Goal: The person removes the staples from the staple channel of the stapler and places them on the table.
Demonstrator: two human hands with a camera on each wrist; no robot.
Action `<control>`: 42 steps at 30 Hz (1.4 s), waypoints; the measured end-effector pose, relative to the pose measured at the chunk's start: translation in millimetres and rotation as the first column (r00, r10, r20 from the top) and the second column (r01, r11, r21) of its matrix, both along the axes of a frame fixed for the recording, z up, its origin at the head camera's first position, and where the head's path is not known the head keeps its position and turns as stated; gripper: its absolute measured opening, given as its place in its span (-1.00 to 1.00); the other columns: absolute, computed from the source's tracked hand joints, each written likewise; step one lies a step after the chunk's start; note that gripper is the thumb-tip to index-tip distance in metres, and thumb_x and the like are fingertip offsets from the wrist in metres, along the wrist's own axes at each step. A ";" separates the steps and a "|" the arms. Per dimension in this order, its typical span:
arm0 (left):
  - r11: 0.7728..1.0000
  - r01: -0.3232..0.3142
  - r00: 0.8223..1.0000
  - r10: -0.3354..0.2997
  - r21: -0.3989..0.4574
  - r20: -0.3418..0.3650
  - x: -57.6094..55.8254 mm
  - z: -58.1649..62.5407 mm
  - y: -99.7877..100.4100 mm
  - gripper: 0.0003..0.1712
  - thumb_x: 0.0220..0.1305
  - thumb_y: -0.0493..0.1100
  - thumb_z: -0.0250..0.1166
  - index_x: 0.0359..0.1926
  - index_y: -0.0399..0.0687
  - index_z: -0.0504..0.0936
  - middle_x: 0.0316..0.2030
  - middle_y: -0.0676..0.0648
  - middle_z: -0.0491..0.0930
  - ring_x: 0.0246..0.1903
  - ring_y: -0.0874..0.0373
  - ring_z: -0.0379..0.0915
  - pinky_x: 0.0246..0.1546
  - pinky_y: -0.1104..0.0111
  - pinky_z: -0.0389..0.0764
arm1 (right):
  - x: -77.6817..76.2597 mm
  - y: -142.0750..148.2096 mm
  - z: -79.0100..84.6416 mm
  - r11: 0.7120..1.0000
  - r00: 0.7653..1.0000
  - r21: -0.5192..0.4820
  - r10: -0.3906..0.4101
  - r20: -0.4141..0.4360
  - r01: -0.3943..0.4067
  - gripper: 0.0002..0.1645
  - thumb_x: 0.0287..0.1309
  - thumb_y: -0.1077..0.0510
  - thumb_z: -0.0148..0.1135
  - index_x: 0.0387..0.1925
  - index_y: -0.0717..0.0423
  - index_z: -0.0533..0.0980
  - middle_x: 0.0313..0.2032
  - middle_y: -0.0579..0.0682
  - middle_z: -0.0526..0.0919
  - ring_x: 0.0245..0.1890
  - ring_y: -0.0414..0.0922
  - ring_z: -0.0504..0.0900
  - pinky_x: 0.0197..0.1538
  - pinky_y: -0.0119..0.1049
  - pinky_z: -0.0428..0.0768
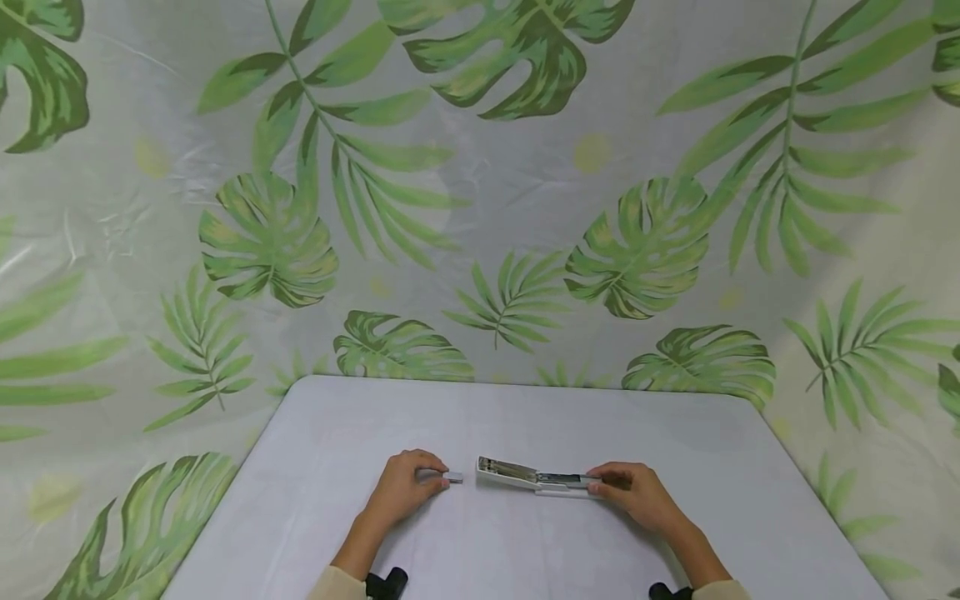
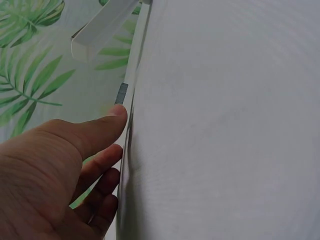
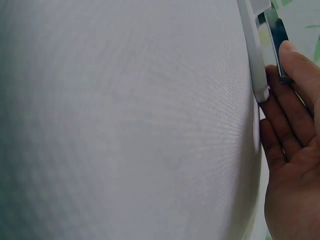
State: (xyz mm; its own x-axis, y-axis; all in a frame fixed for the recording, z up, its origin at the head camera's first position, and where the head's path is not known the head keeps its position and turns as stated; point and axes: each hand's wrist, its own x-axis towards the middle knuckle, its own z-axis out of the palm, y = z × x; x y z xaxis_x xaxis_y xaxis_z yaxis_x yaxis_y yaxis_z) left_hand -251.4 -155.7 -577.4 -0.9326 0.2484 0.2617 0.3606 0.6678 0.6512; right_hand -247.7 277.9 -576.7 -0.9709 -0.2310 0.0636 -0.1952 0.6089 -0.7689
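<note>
Between thumb and fingers, my left hand [image 1: 408, 485] pinches a small grey strip of staples [image 1: 453, 477], whose end also shows past the thumb in the left wrist view [image 2: 121, 93]. To its right, a white stapler [image 1: 510, 473] lies folded wide open on the table, its top arm tipped toward the left hand. My right hand [image 1: 636, 493] is at the stapler's right end, thumb and fingers pinching the dark staple magazine [image 1: 558, 479]. In the right wrist view the thumb rests on that magazine [image 3: 278, 42], just above the white base [image 3: 256, 60].
A white-covered table [image 1: 517, 550] with rounded far corners lies under both hands. Behind and beside it hangs a pale cloth [image 1: 517, 183] printed with green leaves. Black straps [image 1: 387, 582] sit at the wrists.
</note>
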 end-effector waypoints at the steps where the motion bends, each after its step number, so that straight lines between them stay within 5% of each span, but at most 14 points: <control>1: 1.000 -0.001 1.000 0.001 0.000 0.010 0.1 0.4 0.1 -0.84 0.18 -0.07 0.55 -0.21 0.07 0.84 -0.09 0.04 0.77 0.04 -0.07 0.64 0.15 -0.08 0.59 | -0.1 -0.2 0.0 1.000 1.000 0.000 0.002 0.002 -0.002 -0.71 0.22 -0.13 0.45 -0.10 -0.12 0.75 -0.11 -0.13 0.80 -0.13 -0.32 0.69 -0.05 -0.40 0.63; 16: 0.998 -0.007 1.000 0.005 -0.070 -0.024 2.5 4.1 0.5 -0.87 0.17 -0.16 0.55 -0.24 -0.02 0.85 -0.07 -0.06 0.74 0.02 -0.09 0.60 0.11 -0.06 0.59 | -2.1 -2.0 -1.7 1.000 1.000 0.008 -0.004 -0.006 0.004 -0.70 0.20 -0.14 0.46 -0.10 -0.13 0.75 -0.12 -0.15 0.80 -0.13 -0.32 0.69 -0.04 -0.40 0.64; 42: 0.997 -0.015 0.999 0.013 -0.070 -0.030 5.1 3.0 3.0 -0.84 0.14 -0.19 0.57 -0.22 -0.01 0.84 -0.05 -0.06 0.74 0.03 -0.09 0.61 0.11 -0.05 0.61 | -1.0 0.6 -3.0 1.000 1.000 0.007 -0.006 -0.006 0.006 -0.70 0.19 -0.15 0.47 -0.11 -0.15 0.75 -0.13 -0.16 0.80 -0.15 -0.35 0.68 -0.06 -0.40 0.63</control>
